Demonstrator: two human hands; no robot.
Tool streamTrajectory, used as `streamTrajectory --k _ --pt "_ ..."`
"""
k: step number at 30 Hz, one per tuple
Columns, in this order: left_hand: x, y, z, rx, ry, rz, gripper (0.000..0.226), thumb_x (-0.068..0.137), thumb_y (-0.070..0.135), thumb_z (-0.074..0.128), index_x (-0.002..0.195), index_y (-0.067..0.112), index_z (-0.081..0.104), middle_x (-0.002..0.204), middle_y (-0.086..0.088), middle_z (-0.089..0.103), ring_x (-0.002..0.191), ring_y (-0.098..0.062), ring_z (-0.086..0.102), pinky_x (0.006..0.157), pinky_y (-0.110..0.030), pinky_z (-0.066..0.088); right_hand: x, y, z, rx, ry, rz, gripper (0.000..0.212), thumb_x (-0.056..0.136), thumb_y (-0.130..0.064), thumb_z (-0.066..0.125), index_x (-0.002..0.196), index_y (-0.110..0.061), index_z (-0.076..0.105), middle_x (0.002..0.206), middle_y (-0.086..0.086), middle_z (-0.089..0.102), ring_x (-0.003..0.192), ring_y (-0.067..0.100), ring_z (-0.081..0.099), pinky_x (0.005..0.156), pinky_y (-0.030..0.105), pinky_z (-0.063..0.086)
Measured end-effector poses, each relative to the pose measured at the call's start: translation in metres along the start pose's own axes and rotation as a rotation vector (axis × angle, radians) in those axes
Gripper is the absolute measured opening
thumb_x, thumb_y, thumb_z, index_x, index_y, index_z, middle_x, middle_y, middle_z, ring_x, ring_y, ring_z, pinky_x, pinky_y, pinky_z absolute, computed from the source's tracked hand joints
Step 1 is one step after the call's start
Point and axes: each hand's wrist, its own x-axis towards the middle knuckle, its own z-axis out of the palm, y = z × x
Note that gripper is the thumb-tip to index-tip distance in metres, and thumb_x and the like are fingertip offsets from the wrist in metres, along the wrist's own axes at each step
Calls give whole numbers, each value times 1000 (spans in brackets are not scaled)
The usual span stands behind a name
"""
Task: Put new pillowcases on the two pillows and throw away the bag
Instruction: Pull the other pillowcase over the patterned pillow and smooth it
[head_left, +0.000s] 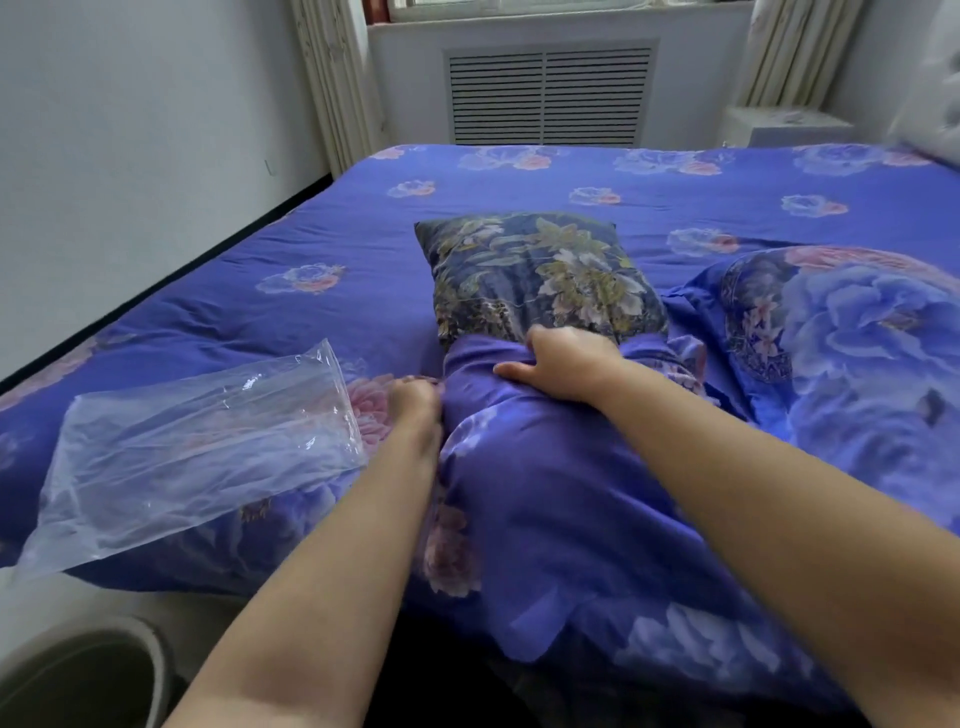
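A pillow (540, 275) with a dark leaf-and-flower print lies in the middle of the bed, its near half inside a blue flowered pillowcase (524, 499). My right hand (563, 361) grips the pillowcase's open edge on top of the pillow. At the case's left edge, my left hand (415, 402) pinches the fabric. A second pillow (852, 332) in a blue flowered case lies at the right. The clear plastic bag (202, 447) lies flat and empty on the bed at the left.
The bed (571, 182) is covered by a blue flowered sheet. A pale round bin (93, 670) stands on the floor at the bottom left. A white wall runs along the left; a vent grille (548, 96) and curtains are at the back.
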Motion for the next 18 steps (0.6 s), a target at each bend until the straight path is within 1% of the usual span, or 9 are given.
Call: streamTrajectory --k 1,3,5,8,10,12,15,17,18 --pt "3 1 -4 -5 50 11 16 90 7 44 84 8 59 96 -17 58 99 -30 59 88 -37 47 -5 2 1 -11 -48 -17 59 84 -70 44 97 -14 56 110 11 63 96 28 58 73 33 41" --pt "-1 6 -5 69 151 101 23 97 9 37 101 -2 57 105 -25 58 103 -34 57 86 -36 42 -12 15 -2 5 -97 20 58 84 -70 42 83 -14 57 94 9 61 84 27 55 68 32 39" --pt "-7 7 -10 200 174 212 30 99 13 34 112 -7 53 115 -26 59 108 -38 54 86 -35 39 -6 33 -14 73 -69 98 66 85 -72 35 87 -11 61 90 11 59 90 29 58 71 32 40" --pt "-4 -6 -9 210 92 212 26 95 10 36 104 -4 57 110 -20 65 105 -35 58 85 -32 41 2 77 -19 112 -72 279 79 90 -68 26 122 -2 54 121 21 58 110 33 54 84 36 40" --pt "-2 -13 -9 166 52 195 11 91 5 45 89 7 56 104 -15 68 102 -30 61 84 -28 40 0 96 -13 40 -138 325 79 91 -66 28 120 2 55 123 22 57 105 33 54 81 34 39" --pt "-7 -11 -9 152 41 190 13 89 4 52 84 14 59 105 -14 68 102 -27 60 82 -23 36 2 98 -4 33 -184 350 82 90 -68 27 119 3 57 126 21 56 111 33 54 86 34 40" --pt "-12 -3 -9 198 -1 166 27 97 16 42 99 7 67 113 -16 66 109 -31 57 88 -29 39 9 94 1 112 -278 382 90 87 -74 21 136 -3 46 144 16 43 131 31 42 106 37 31" --pt "-18 4 -11 294 -58 95 44 100 35 37 120 3 60 127 -19 58 119 -33 52 97 -33 38 12 99 4 243 -287 415 98 81 -81 21 141 -6 39 149 14 36 136 31 35 111 38 26" --pt "-16 5 -12 359 -96 61 52 99 43 35 128 3 54 133 -19 53 124 -33 48 100 -33 36 13 104 7 329 -224 452 101 78 -83 23 140 -5 41 147 15 39 134 33 38 108 38 29"
